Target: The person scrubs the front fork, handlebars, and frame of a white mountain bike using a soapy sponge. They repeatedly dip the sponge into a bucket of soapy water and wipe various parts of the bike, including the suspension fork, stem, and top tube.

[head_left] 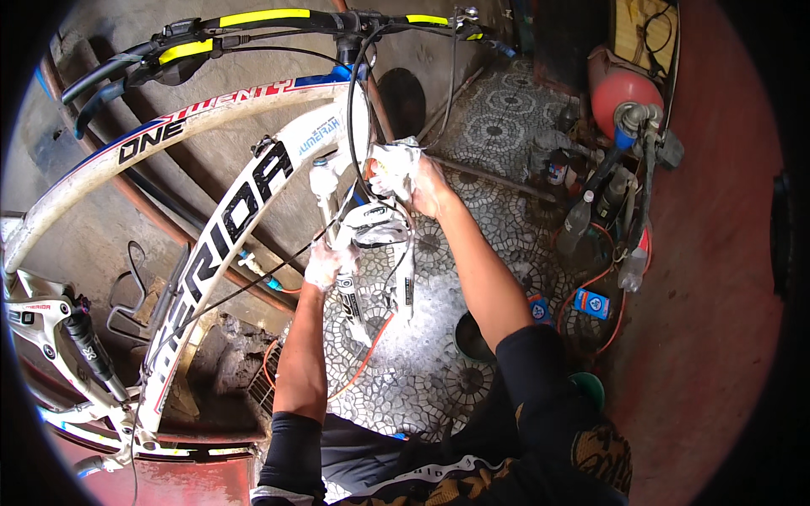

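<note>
A white mountain bike frame (228, 228) stands at the left without a front wheel in its suspension fork (371, 228). My left hand (326, 264), coated in suds, is closed round the left side of the fork. Higher up, near the fork crown, my right hand (429, 187) grips a whitish, foam-covered wad (393, 169), which looks like a cloth or sponge and presses against the fork. Lather hides most of its shape and my fingertips. Black cables hang from the handlebar (278, 32) across the fork.
White foam (430, 325) covers part of the patterned tile floor (498, 219). A dark bucket (474, 337) stands beside my right forearm. Plastic bottles (577, 221), an orange hose (609, 278), a blue box (592, 304) and a red tank (624, 99) are at the right.
</note>
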Tool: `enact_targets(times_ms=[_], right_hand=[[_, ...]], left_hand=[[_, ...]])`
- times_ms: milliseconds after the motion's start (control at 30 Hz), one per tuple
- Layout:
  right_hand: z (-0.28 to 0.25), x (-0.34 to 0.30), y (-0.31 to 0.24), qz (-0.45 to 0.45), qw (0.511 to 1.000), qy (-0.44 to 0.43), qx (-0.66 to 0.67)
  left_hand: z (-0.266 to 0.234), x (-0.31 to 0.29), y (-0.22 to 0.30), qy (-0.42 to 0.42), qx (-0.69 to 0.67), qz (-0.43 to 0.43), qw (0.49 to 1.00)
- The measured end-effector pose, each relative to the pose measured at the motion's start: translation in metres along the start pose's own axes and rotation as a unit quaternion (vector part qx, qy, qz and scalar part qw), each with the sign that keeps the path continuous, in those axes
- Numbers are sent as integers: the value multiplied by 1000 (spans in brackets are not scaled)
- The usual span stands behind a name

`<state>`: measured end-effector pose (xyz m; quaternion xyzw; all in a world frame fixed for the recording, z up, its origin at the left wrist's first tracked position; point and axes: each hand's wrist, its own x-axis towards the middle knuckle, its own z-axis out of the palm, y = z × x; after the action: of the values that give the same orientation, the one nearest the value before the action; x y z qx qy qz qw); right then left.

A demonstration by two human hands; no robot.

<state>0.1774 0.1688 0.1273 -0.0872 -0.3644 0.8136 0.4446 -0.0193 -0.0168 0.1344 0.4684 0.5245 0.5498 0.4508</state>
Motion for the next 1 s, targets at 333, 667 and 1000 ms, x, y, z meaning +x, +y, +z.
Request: enact_targets(times_ms=[333,667,1000], right_hand=[[-30,-45,50,-222,964,120,83],[-3,-38,23,-129,979,146,57],[-55,-85,54,-45,993,100,-40]], left_hand=[[-3,-4,-6,-11,26,15,999],[7,4,1,-38,-1,33,999],[3,-5,-2,-39,-2,22,999]])
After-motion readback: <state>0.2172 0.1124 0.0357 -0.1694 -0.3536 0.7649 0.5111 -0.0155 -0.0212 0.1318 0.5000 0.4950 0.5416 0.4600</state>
